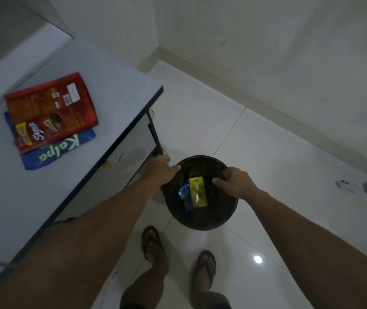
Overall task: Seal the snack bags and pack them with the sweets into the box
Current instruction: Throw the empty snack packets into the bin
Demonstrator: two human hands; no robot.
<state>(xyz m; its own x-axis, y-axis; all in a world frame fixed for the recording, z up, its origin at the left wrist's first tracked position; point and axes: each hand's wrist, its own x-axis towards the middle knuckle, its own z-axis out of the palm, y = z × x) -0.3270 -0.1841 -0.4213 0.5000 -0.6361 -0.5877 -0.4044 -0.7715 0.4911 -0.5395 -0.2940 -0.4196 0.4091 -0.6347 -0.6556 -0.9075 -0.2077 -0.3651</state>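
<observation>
On the table (111, 70) at my left lie the red snack bag (51, 108) and, under it, the blue bag (51, 155). My left hand (161, 169) and my right hand (234, 181) both grip the rim of the black bin (229, 217). I should hold it level, I think. Two wrappers (197, 191) lie inside; their print is unreadable. No box is visible.

Both hands — left hand (161, 169), right hand (236, 180) — grip the black bin's (202, 217) rim; yellow packet (197, 192) and blue packet (186, 197) lie inside.
</observation>
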